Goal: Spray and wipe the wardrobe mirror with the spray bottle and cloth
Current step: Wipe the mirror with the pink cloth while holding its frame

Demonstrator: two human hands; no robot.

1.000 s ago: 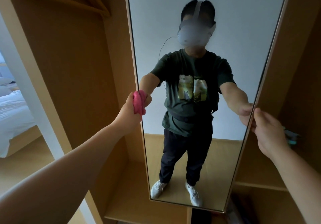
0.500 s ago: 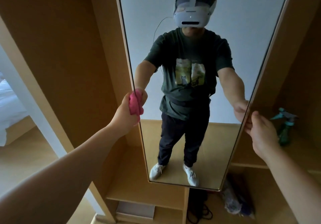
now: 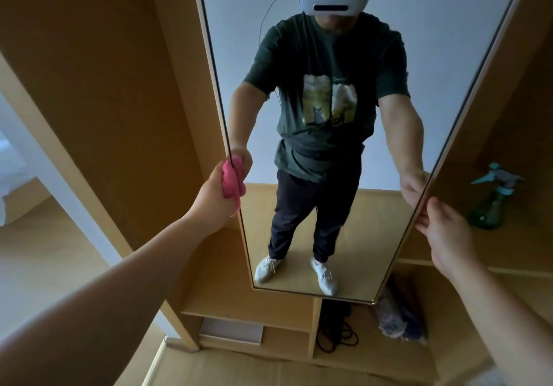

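With the spray bottle [image 3: 490,200] parked on a shelf at 3 o'clock, the left hand [image 3: 214,197], closed around the cloth [image 3: 232,183], wipes the mirror's [image 3: 314,56] 9 o'clock edge while the right hand [image 3: 446,233] pinches its opposite edge; wiping looks unfinished.

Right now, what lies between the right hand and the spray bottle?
In the head view, nothing: only bare wooden shelf separates the right hand, gripping the mirror's right edge, from the spray bottle standing to its right.
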